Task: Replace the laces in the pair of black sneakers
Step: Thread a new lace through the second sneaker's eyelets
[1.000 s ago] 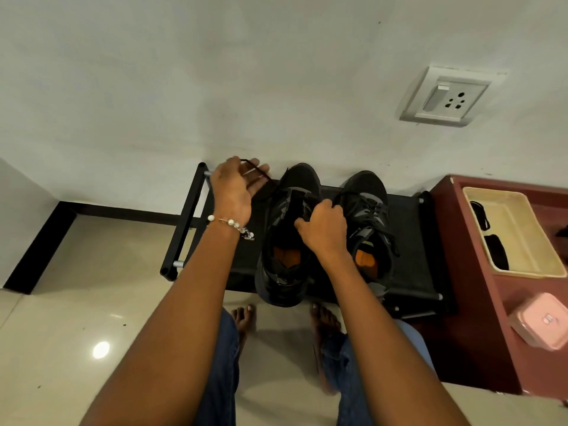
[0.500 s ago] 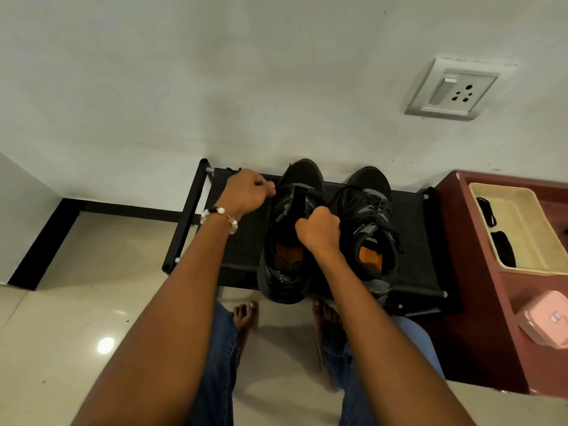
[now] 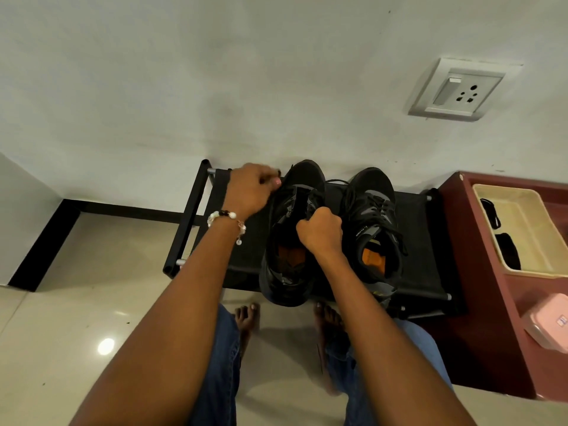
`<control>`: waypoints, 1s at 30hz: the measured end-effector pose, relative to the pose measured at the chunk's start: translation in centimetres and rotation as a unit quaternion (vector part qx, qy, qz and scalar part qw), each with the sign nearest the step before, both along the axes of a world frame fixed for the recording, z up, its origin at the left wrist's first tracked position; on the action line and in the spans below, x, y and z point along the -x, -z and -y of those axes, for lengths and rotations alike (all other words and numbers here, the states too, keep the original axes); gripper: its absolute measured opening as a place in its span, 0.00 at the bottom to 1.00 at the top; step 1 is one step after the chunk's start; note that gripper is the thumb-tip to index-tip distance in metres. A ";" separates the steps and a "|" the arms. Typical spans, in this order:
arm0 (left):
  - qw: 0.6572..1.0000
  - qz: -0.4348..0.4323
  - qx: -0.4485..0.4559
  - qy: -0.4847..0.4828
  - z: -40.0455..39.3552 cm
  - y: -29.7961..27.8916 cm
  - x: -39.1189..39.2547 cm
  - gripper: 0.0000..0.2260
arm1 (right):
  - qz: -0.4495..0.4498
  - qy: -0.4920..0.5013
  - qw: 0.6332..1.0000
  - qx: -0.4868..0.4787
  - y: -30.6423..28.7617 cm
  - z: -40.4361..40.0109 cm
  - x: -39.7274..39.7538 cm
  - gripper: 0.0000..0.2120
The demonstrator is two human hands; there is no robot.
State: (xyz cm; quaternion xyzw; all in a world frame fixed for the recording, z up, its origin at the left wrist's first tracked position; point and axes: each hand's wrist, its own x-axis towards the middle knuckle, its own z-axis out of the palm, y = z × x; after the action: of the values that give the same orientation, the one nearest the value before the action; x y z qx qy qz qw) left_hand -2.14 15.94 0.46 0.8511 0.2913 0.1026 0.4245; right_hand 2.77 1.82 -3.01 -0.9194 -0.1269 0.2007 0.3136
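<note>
The right hand [image 3: 321, 230] is curled tight on the tongue or upper edge of the left sneaker [image 3: 290, 241], by which the shoe is steadied. The left hand [image 3: 250, 189] is closed at the far left side of the same shoe, near the toe end, with the fingertips pinched together; a lace is probably held there, but the lace itself cannot be made out in the hand. A beaded bracelet [image 3: 226, 218] is worn on that wrist.

The left sneaker is set on a low black shoe rack [image 3: 196, 216] against the wall, its long axis running away from the person, toe to the wall, heel overhanging the near edge. Its eyelets appear bare. Just beside it, to the right, the right sneaker [image 3: 373, 222] is laid parallel and is laced, a loose lace end being trailed between the two toes.

The next pull is judged to run leftward and away from the shoe; the left hand is the nearer one for it, while the shoe is held by the right. Further right, a cream tray [image 3: 522, 265] and a pink box [image 3: 550, 324] are kept on a red cabinet.
</note>
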 end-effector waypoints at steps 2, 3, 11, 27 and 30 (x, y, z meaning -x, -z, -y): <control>0.988 -0.104 -0.087 0.073 0.4 0.2 0.0 0.12 | 0.002 0.000 1.000 0.006 -0.1 0.1 0.0 0.15; 0.985 -0.128 -0.088 0.081 0.3 0.3 -0.1 0.11 | 0.004 0.001 1.000 0.007 -0.1 0.0 0.0 0.15; 0.948 0.108 0.283 -0.097 0.1 -1.1 -0.1 0.06 | 0.000 0.018 1.000 0.001 0.4 -0.1 0.1 0.08; 0.998 0.038 -0.057 -0.006 -0.1 0.0 -0.5 0.08 | -0.007 0.018 1.000 0.001 0.3 -0.2 0.0 0.08; 0.989 -0.089 -0.088 0.073 0.1 0.6 -0.7 0.08 | -0.008 0.032 0.999 -0.006 0.3 -0.3 0.0 0.07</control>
State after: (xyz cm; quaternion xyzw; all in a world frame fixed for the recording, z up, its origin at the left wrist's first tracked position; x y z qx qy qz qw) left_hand -1.41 15.87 -0.13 0.9098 0.2549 0.0203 0.3270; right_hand 2.77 2.11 -3.33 -0.9194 -0.0964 0.1969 0.3267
